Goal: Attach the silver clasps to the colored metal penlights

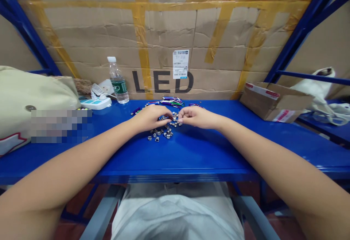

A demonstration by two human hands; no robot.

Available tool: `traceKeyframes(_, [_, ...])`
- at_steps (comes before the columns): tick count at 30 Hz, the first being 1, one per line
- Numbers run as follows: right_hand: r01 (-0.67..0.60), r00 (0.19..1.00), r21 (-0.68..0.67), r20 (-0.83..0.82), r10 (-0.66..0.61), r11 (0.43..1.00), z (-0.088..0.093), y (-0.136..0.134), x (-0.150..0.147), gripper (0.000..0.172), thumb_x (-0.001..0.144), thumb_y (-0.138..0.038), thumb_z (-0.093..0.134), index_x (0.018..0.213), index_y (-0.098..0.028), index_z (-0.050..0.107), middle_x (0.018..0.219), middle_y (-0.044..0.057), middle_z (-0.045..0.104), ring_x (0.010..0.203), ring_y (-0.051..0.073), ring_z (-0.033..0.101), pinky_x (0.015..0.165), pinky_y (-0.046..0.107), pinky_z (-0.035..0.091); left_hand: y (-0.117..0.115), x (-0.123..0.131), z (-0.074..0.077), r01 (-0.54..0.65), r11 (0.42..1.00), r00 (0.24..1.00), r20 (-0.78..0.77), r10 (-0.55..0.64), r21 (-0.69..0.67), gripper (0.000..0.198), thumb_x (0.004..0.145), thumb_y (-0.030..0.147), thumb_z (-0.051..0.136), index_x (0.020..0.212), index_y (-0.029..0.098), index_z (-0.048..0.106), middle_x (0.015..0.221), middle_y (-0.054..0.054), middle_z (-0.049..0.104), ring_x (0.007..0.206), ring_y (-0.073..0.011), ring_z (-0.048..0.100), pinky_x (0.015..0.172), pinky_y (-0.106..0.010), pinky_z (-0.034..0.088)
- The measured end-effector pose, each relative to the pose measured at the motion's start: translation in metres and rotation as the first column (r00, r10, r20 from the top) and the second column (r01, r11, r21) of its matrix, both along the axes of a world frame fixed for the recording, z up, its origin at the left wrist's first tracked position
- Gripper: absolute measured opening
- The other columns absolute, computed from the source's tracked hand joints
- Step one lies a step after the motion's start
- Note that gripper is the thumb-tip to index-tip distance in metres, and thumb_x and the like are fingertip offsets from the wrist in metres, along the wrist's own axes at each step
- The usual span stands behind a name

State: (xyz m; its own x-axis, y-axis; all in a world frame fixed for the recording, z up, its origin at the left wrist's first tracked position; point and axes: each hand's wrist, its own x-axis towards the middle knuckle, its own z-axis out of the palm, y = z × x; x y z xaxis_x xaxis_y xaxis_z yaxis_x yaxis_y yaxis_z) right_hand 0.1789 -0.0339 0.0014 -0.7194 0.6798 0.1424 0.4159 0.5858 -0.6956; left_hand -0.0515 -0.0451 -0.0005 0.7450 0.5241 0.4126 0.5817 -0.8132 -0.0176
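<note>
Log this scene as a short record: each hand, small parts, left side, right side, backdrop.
Left hand: fingers bent over the metal parts; grip unclear
Right hand: fingertips bunched beside the same parts; grip unclear
Small parts: loose, scattered on the blue table; slim colored sticks lie beyond them
Left side: bag, power strip, capped upright bottle
Right side: box
Backdrop: taped cardboard printed "LED", with a white label

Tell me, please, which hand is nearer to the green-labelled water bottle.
Left. The left hand is in front of the water bottle, to its right; the right hand is farther to the right.
</note>
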Motion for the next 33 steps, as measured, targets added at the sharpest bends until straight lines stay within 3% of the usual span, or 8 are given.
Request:
traceKeyframes(5, [0.052, 0.983, -0.064, -0.170, -0.062, 0.997, -0.004, 0.000, -0.005, 0.025, 0.081, -0.041, 0.059, 0.085, -0.016, 0.056, 0.061, -0.006, 0.048, 0.051, 0.007, 0.039, 0.051, 0.023, 0.031, -0.002, 0.002, 0.001, 0.017, 1.000, 1.000, 0.003, -0.017, 0.007, 0.016, 0.088, 0.028, 0.056, 0.097, 0.018, 0.065, 0.095, -0.005, 0.070, 0.088, -0.0180, 0.065, 0.079, -0.028, 0.046])
traceKeyframes(10, [0.103, 0.969, 0.027, -0.229, -0.094, 0.994, -0.008, 0.002, -0.007, 0.025, 0.081, -0.041, 0.060, 0.084, -0.016, 0.058, 0.057, -0.007, 0.041, 0.051, 0.008, 0.037, 0.050, 0.023, 0.028, -0.003, 0.003, 0.002, 0.040, 0.999, 0.999, 0.029, -0.040, -0.010, 0.016, 0.089, 0.027, 0.056, 0.098, 0.019, 0.066, 0.095, -0.004, 0.071, 0.088, -0.0175, 0.065, 0.080, -0.028, 0.046])
traceKeyframes(20, [0.141, 0.970, 0.047, -0.208, -0.128, 0.989, -0.009, 0.002, -0.007, 0.023, 0.085, -0.040, 0.056, 0.088, -0.017, 0.059, 0.055, -0.007, 0.041, 0.049, 0.008, 0.040, 0.047, 0.022, 0.030, -0.003, 0.002, 0.003, 0.024, 0.999, 0.999, 0.033, -0.023, -0.028, 0.018, 0.089, 0.028, 0.055, 0.101, 0.020, 0.066, 0.096, -0.003, 0.071, 0.088, -0.0163, 0.065, 0.081, -0.027, 0.046])
traceKeyframes(22, [0.186, 0.970, 0.111, -0.176, -0.164, 0.976, -0.009, 0.004, -0.005, 0.021, 0.086, -0.037, 0.055, 0.090, -0.018, 0.061, 0.055, -0.007, 0.043, 0.050, 0.009, 0.042, 0.048, 0.022, 0.032, -0.002, -0.001, 0.004, 0.004, 0.999, 0.999, 0.039, -0.002, -0.035, 0.018, 0.089, 0.029, 0.055, 0.100, 0.020, 0.066, 0.097, -0.003, 0.071, 0.089, -0.0160, 0.065, 0.082, -0.027, 0.046])
traceKeyframes(25, [0.200, 0.980, 0.333, -0.062, -0.191, 0.921, -0.011, 0.012, -0.001, 0.013, 0.084, -0.025, 0.056, 0.089, -0.018, 0.065, 0.063, -0.002, 0.056, 0.058, 0.011, 0.050, 0.057, 0.025, 0.038, 0.002, -0.006, 0.005, -0.051, 0.999, 0.998, 0.039, 0.051, -0.021, 0.019, 0.088, 0.031, 0.056, 0.100, 0.020, 0.065, 0.098, -0.002, 0.071, 0.090, -0.0172, 0.065, 0.082, -0.028, 0.046])
traceKeyframes(28, [0.121, 0.987, 0.499, 0.035, -0.159, 0.858, -0.017, 0.020, -0.001, 0.012, 0.083, -0.019, 0.057, 0.088, -0.018, 0.069, 0.080, 0.003, 0.066, 0.075, 0.016, 0.058, 0.072, 0.030, 0.043, 0.004, -0.008, 0.005, -0.086, 0.996, 0.996, 0.022, 0.086, -0.013, 0.019, 0.088, 0.031, 0.056, 0.100, 0.020, 0.066, 0.098, -0.003, 0.071, 0.091, -0.0181, 0.064, 0.081, -0.028, 0.046])
traceKeyframes(33, [-0.027, 0.989, 0.585, 0.132, -0.062, 0.811, -0.024, 0.026, -0.009, 0.016, 0.086, -0.019, 0.057, 0.093, -0.019, 0.072, 0.093, 0.008, 0.065, 0.092, 0.020, 0.058, 0.085, 0.035, 0.044, 0.006, -0.008, 0.003, -0.050, 0.999, 0.998, 0.023, 0.050, -0.018, 0.019, 0.088, 0.030, 0.055, 0.100, 0.020, 0.066, 0.097, -0.002, 0.071, 0.089, -0.0172, 0.064, 0.081, -0.027, 0.045])
